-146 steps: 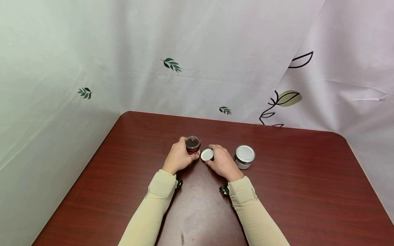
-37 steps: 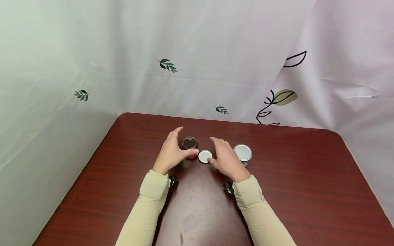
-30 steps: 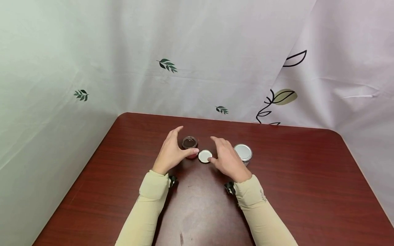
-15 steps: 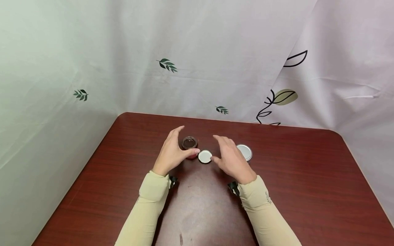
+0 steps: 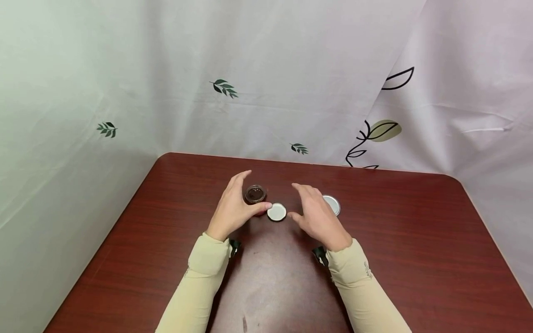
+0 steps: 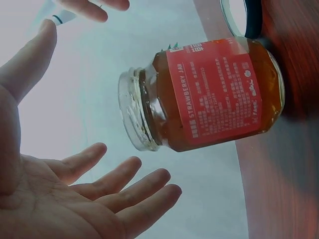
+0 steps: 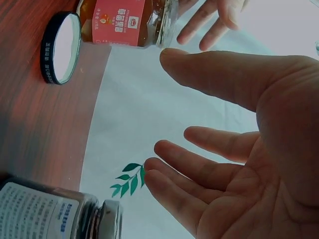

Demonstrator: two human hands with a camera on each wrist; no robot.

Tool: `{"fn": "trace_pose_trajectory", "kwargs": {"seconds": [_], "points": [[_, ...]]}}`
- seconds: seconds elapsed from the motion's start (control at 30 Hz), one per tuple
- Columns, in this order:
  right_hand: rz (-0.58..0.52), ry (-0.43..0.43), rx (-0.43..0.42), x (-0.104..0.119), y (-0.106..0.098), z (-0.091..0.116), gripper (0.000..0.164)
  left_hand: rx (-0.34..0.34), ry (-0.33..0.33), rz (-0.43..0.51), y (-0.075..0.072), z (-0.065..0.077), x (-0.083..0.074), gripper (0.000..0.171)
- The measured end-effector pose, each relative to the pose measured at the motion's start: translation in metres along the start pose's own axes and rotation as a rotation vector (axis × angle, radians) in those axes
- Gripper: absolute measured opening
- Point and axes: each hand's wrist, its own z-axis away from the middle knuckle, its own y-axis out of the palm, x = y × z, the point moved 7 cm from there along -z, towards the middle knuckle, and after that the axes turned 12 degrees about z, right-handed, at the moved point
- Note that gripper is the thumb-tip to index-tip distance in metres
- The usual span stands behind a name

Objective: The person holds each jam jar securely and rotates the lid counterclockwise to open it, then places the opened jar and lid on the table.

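Note:
A glass jar of strawberry jam (image 6: pixel 214 94) with a red label stands uncapped on the table. In the head view its dark open mouth (image 5: pixel 255 194) shows beside my left hand (image 5: pixel 234 206), whose fingers and thumb spread around it without gripping. The jar's lid (image 5: pixel 276 212), white inside and black at the rim, lies inside up just right of the jar. My right hand (image 5: pixel 318 213) is held apart from the lid, fingers extended, holding nothing. Partly hidden behind that hand is a second jar with a silver lid (image 5: pixel 332 205); its pale label (image 7: pixel 37 211) shows in the right wrist view.
Everything stands on a reddish-brown wooden table (image 5: pixel 399 240) with rounded far corners. A white curtain (image 5: pixel 266 78) printed with leaves hangs along the back and both sides. Dark wrist straps (image 5: pixel 319 255) show under the sleeves.
Earlier the left hand gripped the jam jar and the right hand held the lid. Both have let go, and the right hand has drifted right, covering more of the silver-lidded jar.

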Motion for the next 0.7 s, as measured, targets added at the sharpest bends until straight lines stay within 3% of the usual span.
{"fn": "trace_pose_trajectory", "kwargs": {"seconds": [0.7], "points": [[0.036, 0.030, 0.019, -0.014, -0.005, 0.008, 0.069, 0.017, 0.044, 0.006, 0.009, 0.003, -0.010, 0.096]]}}
